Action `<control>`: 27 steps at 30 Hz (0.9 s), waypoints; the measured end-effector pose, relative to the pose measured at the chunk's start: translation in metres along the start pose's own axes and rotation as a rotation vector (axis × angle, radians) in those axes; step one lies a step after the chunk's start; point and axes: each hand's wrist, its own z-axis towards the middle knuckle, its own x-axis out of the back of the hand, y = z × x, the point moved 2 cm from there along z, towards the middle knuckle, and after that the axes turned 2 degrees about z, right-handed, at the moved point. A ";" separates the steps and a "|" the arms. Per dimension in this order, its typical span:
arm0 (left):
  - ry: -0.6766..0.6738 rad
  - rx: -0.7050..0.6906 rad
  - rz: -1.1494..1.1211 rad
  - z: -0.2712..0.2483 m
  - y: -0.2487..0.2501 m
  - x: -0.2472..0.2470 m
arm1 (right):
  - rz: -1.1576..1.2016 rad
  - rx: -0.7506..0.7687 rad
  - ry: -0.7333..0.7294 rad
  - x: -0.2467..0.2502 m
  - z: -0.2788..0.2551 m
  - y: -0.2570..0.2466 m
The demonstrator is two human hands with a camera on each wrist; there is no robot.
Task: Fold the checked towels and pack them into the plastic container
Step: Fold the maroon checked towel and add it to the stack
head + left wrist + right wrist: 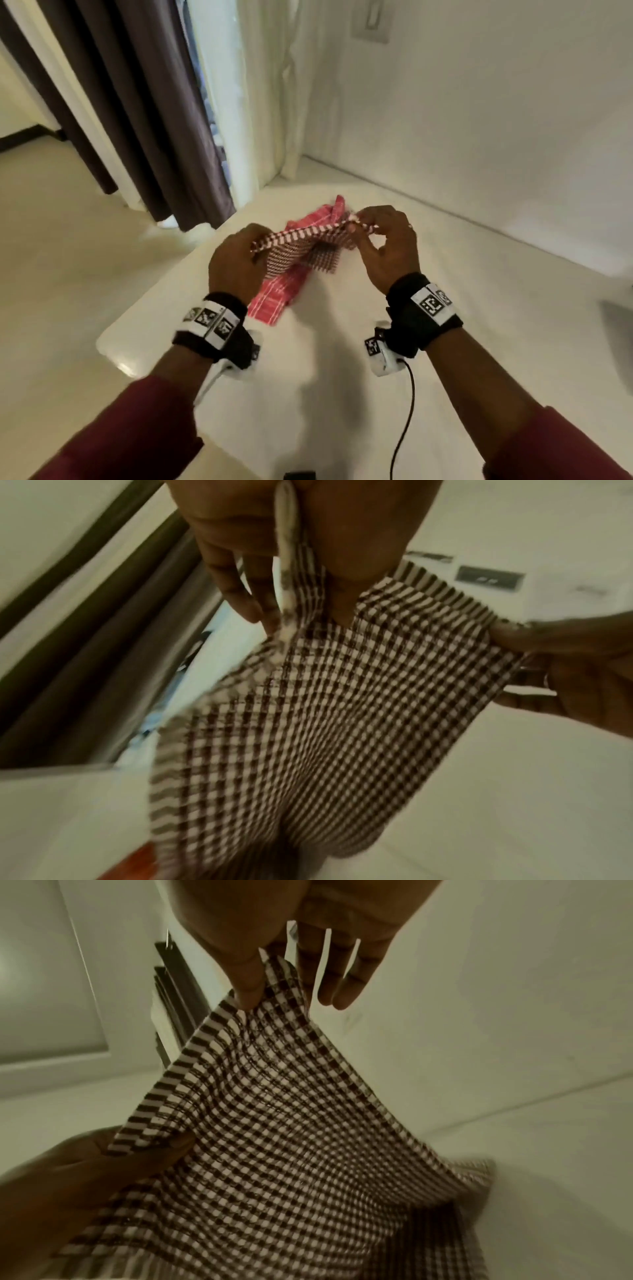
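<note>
A brown-and-white checked towel [294, 251] hangs in the air between both hands above the white table [342, 377]. My left hand [255, 248] pinches its left top corner; in the left wrist view the thumb and fingers of the left hand [301, 610] clamp the striped hem of the brown towel [308, 723]. My right hand [356, 222] pinches the right top corner; in the right wrist view the right hand [265, 988] holds the towel [291, 1137] between thumb and forefinger, the other fingers straight. A red checked towel [274, 298] lies crumpled on the table beneath. I see no plastic container clearly.
Dark curtains [137, 102] hang at the left past the table's rounded left edge [102, 342]. White walls close off the back and right. A black cable [404, 411] trails from the right wrist. A blurred grey shape [616, 325] sits at the right border.
</note>
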 end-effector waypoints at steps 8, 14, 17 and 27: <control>-0.201 -0.388 -0.107 0.119 0.188 0.020 | 0.063 -0.094 0.265 0.177 0.071 0.000; -0.567 -0.581 0.170 0.151 0.326 -0.002 | -0.145 -0.210 0.053 0.309 0.088 0.000; -0.753 -0.585 0.343 0.160 0.360 -0.027 | -0.280 -0.346 -0.130 0.356 0.086 0.008; -0.419 -0.461 0.429 0.169 0.431 -0.097 | -1.021 -0.384 -0.089 0.414 0.115 0.041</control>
